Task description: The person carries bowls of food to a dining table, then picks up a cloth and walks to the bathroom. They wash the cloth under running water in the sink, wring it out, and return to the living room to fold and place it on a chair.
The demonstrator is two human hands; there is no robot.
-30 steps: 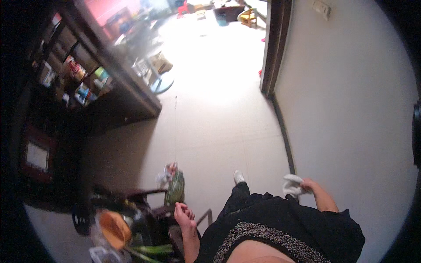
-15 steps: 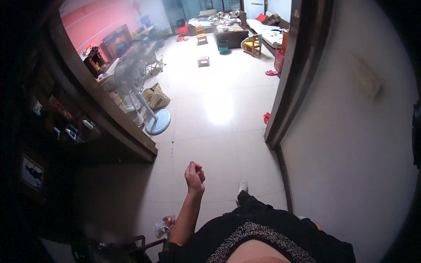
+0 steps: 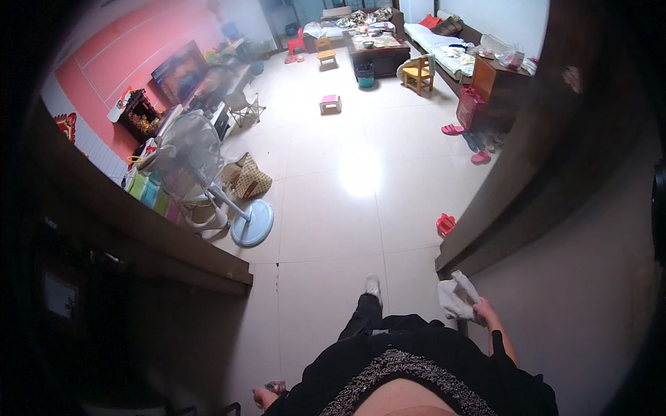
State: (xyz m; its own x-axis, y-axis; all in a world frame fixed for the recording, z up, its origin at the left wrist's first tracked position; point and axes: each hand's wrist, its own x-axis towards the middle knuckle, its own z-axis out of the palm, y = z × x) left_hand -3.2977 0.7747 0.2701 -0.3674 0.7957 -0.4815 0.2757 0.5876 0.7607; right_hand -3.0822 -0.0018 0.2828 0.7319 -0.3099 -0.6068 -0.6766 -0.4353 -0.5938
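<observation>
Head view, near to far. Left hand low at the frame's bottom edge, curled; whether it holds anything cannot be told. Right hand closed around a white cloth, beside the dark door frame. One foot on the tiled floor. Farther off: standing fan, red slipper, small stool, sofa.
</observation>
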